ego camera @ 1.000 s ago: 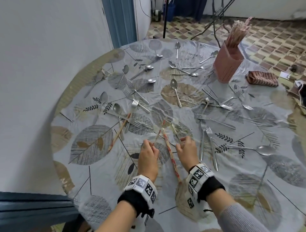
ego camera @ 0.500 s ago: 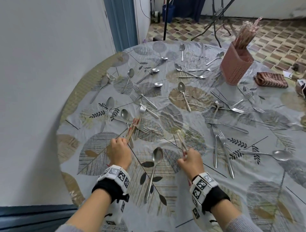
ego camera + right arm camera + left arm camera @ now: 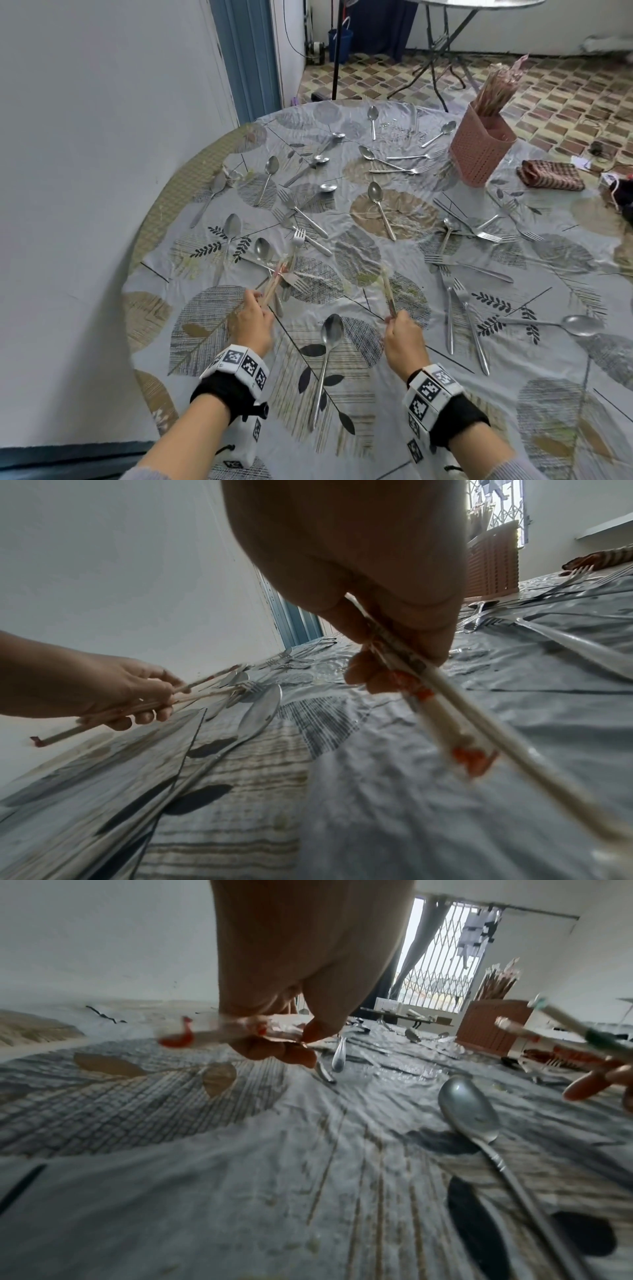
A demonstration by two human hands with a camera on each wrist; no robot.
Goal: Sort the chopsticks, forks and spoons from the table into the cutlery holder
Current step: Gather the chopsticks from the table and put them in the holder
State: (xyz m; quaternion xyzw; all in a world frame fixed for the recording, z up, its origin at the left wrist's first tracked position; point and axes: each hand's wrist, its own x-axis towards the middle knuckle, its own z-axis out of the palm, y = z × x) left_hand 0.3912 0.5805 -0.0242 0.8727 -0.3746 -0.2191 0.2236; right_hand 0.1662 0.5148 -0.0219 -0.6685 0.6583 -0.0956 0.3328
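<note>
Far right on the table stands the cutlery holder, nearer the right hand; both it and the left hand grip wrapped chopsticks pointing away.

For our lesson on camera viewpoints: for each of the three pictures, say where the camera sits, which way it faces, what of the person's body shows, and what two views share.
Head: worn high, looking forward and down at the table; both forearms, left hand and right hand show.
Left wrist: low over the cloth, looking along the left hand gripping wrapped chopsticks toward the cutlery holder.
Right wrist: low, looking along the right hand gripping chopsticks toward the wall; left hand visible.
Shared: both wrist views show the near spoon.
</note>
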